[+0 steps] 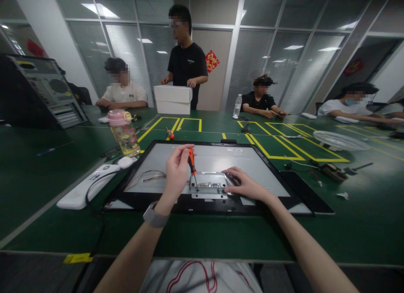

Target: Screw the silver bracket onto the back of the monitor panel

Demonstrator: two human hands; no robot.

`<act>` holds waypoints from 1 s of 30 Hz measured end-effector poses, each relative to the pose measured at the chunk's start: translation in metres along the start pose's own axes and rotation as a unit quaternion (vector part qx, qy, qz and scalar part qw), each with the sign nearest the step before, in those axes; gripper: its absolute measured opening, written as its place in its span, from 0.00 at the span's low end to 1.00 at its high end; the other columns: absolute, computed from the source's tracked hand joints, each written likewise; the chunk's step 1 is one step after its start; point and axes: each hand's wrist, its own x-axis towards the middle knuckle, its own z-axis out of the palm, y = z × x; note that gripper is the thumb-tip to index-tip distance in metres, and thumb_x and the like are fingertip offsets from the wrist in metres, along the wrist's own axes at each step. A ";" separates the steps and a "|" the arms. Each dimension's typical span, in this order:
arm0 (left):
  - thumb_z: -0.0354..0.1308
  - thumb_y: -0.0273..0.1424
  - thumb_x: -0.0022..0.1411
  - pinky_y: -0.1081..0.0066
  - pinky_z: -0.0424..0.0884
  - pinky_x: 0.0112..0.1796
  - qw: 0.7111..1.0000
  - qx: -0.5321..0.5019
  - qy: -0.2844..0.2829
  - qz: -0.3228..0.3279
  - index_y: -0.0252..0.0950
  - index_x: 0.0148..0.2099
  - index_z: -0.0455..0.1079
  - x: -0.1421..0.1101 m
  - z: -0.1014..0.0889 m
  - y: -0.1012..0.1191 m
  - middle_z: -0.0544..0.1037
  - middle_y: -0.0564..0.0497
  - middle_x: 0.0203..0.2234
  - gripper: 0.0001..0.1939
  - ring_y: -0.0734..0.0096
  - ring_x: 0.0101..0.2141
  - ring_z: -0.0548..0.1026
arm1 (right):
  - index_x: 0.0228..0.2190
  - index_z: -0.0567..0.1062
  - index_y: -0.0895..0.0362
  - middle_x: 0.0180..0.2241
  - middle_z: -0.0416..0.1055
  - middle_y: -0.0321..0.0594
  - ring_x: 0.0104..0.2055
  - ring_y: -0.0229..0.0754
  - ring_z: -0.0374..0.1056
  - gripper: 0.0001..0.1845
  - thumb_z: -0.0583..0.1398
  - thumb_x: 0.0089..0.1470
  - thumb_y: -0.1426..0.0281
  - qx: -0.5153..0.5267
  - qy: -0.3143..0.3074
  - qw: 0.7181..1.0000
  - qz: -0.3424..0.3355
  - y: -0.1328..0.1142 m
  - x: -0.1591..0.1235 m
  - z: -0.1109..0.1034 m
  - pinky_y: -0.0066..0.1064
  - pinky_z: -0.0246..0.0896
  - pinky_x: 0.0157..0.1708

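Observation:
A monitor panel (268,175) lies face down on the green table, its grey metal back up inside a black frame. Near its front edge sits a small metal bracket (208,187). My left hand (177,171) is closed round an orange-handled screwdriver (191,161), held upright with its tip down at the bracket's left end. My right hand (243,184) lies flat on the panel, fingers spread, touching the bracket's right side. Thin coloured wires (145,176) run across the panel left of my left hand.
A pink-lidded bottle (123,133) and a white cover piece (85,187) lie to the left. A computer case (41,91) stands far left. White boxes (173,99), a water bottle (237,106), a fan grille (339,140) and several people are across the table.

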 end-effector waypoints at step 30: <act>0.49 0.32 0.66 0.67 0.70 0.44 0.998 0.038 0.005 0.046 0.36 0.45 0.75 -0.008 0.003 0.003 0.78 0.47 0.38 0.14 0.67 0.41 0.75 | 0.53 0.70 0.51 0.53 0.63 0.45 0.56 0.53 0.60 0.33 0.65 0.49 0.50 0.008 0.002 1.000 -0.003 0.002 -0.001 0.001 0.45 0.57 0.57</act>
